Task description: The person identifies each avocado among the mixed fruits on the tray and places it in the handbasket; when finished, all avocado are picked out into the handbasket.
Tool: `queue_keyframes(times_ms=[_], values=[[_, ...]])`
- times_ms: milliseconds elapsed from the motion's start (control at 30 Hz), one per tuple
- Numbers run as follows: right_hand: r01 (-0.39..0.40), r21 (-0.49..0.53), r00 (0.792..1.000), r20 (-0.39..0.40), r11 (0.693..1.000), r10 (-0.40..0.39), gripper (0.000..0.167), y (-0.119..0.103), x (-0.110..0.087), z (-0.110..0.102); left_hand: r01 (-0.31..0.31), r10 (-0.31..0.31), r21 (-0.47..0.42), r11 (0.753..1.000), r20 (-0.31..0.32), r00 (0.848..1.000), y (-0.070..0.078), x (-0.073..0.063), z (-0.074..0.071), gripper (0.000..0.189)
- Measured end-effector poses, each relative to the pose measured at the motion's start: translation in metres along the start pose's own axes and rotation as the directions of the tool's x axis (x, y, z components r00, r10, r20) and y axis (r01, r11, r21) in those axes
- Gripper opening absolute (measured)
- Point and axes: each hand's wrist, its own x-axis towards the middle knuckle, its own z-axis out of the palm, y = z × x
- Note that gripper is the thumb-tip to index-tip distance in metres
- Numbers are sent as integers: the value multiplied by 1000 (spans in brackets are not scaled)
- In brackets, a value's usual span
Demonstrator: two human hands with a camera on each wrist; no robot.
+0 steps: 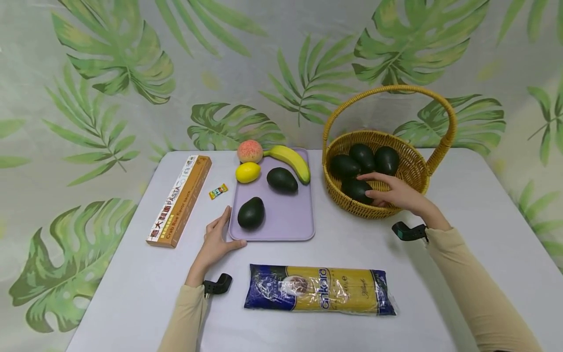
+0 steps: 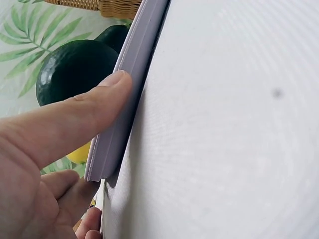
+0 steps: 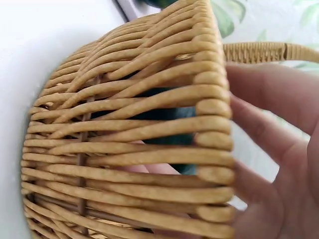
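While the left hand frames the near left corner of a lilac, rectangular tray with a raised lip, the right hand dips over the rim of a golden-brown, woven wicker basket. The right grip is curled about a dark green, rounded avocado at the basket's front, thumb and fingers set apart on it, probably because so smooth a thing needs contact from more than one side. Behind it sit three other dark green avocados, close together, likely gathered by the bowl-like walls.

The left grip is spread, thumb pressing the tray's near edge and fingers along its left side, seemingly to steady it. The tray bears a pinkish, round peach, a bright yellow lemon, a curved yellow banana and two dark, pear-shaped avocados; its lip presumably checks any rolling.

On the white surface, a long brown-and-white pasta box, a small, colourful wrapped sweet and a blue-and-yellow, glossy plastic pasta bag lie off the tray, apparently kept out of both hands' way.
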Motion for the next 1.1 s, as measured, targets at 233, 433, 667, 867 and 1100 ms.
queue_keyframes(times_ms=[233,433,667,867,1100], values=[[7,-79,991,-132,997,-17,42,-16,-5,-3,15,-15,-8,1000,-2,1000,1,1,-1,103],[88,49,977,-197,995,-77,40,-44,-2,7,13,-13,-20,1000,-4,1000,2,-1,-1,102],[204,222,979,-47,953,-199,46,-69,18,37,19,-18,-20,1000,7,1000,3,0,0,102],[197,327,969,81,924,-235,49,-83,39,76,18,-18,-10,1000,4,1000,2,1,1,102],[146,376,954,193,915,-231,60,-94,64,119,28,-28,-5,1000,6,1000,3,-1,0,102]])
